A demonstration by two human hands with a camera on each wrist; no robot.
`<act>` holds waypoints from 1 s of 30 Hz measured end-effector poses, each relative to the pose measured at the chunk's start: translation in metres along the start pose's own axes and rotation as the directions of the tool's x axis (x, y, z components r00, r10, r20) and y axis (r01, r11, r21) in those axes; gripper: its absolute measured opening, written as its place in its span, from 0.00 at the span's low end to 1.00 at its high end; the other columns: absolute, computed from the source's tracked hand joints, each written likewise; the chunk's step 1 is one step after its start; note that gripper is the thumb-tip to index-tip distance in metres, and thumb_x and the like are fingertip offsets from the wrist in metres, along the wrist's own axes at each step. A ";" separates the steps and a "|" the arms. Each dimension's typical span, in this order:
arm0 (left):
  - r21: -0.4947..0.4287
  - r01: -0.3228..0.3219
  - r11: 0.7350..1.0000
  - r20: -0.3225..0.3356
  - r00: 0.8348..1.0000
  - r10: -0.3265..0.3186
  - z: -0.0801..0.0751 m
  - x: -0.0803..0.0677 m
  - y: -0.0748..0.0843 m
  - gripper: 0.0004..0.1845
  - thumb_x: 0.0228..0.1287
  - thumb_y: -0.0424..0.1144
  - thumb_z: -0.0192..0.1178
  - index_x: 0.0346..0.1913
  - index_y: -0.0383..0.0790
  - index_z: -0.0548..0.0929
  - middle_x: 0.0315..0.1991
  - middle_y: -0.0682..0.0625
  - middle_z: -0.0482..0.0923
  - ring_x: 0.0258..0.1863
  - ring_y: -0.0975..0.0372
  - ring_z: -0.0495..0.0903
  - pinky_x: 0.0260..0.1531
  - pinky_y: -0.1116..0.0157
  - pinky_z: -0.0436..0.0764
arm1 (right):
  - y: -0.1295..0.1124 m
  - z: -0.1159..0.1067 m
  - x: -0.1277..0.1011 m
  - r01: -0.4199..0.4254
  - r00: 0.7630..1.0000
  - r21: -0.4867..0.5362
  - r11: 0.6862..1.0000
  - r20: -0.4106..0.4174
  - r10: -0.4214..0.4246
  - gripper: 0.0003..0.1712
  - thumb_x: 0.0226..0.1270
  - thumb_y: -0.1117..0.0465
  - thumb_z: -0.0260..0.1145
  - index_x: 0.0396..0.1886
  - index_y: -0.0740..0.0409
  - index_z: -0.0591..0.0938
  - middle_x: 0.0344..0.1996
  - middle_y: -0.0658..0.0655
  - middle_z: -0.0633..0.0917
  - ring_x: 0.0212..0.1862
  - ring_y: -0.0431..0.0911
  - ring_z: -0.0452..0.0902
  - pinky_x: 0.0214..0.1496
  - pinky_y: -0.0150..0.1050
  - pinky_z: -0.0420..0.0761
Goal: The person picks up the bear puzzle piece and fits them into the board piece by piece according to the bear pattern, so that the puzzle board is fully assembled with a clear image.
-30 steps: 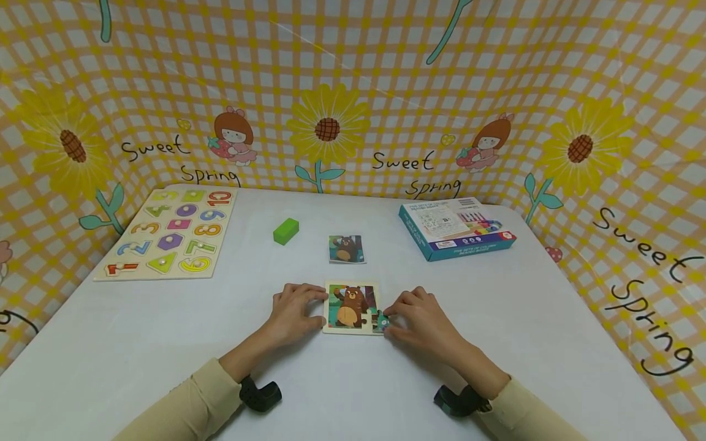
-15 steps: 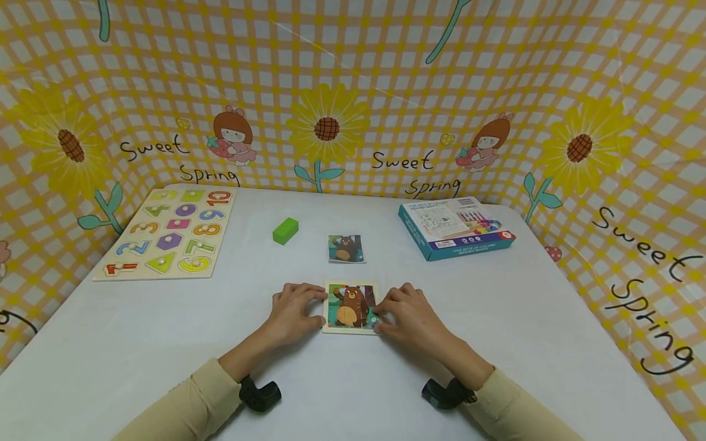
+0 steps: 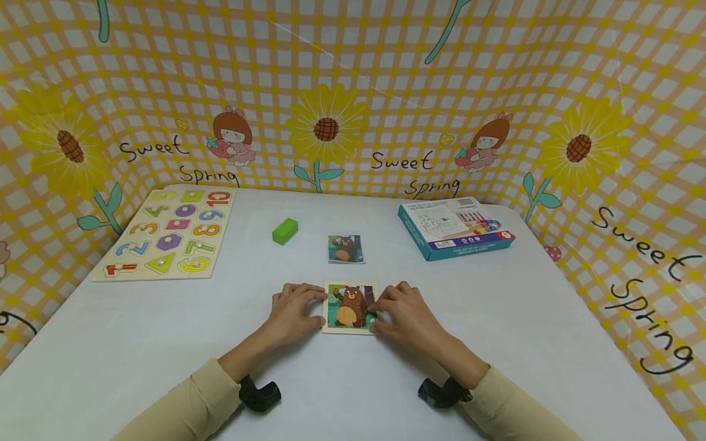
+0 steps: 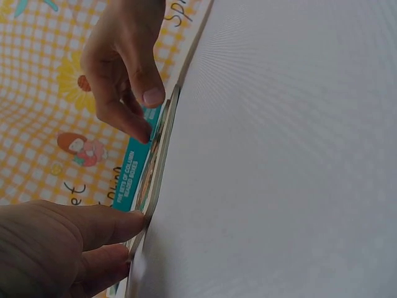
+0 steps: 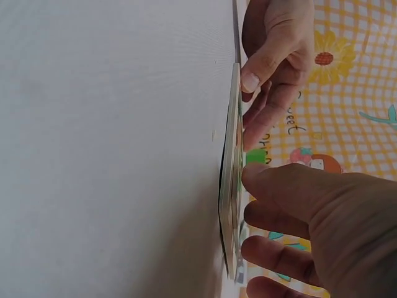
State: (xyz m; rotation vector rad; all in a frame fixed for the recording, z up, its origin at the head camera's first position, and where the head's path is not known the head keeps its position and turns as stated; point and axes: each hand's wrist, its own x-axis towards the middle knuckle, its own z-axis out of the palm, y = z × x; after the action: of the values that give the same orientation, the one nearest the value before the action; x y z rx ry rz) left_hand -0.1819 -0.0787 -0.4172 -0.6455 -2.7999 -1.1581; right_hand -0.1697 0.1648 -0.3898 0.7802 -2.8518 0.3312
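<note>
Both hands, left hand (image 3: pixel 292 309) and right hand (image 3: pixel 405 315), flank the bear puzzle (image 3: pixel 350 307), fingertips pressing its edges.

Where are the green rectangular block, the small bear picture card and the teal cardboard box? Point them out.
green rectangular block (image 3: pixel 285 231), head view, on its top face.
small bear picture card (image 3: pixel 345 248), head view, on the bear's body.
teal cardboard box (image 3: pixel 448 224), head view, on the printed lid.
</note>
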 end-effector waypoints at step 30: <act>0.002 -0.001 1.000 0.008 1.000 0.001 0.001 0.002 0.000 0.22 0.46 0.37 0.65 0.49 0.41 0.79 0.52 0.52 0.72 0.51 0.54 0.62 0.46 0.50 0.55 | 0.006 -0.011 0.001 -0.094 0.995 0.005 0.996 -0.012 0.094 0.14 0.45 0.49 0.71 0.32 0.49 0.86 0.32 0.48 0.78 0.39 0.46 0.65 0.41 0.43 0.64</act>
State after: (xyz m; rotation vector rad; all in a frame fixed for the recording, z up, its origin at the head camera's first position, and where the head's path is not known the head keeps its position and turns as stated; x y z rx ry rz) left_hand -0.1832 -0.0771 -0.4177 -0.6534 -2.8068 -1.1544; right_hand -0.1722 0.1723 -0.3805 0.6435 -2.8834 0.3537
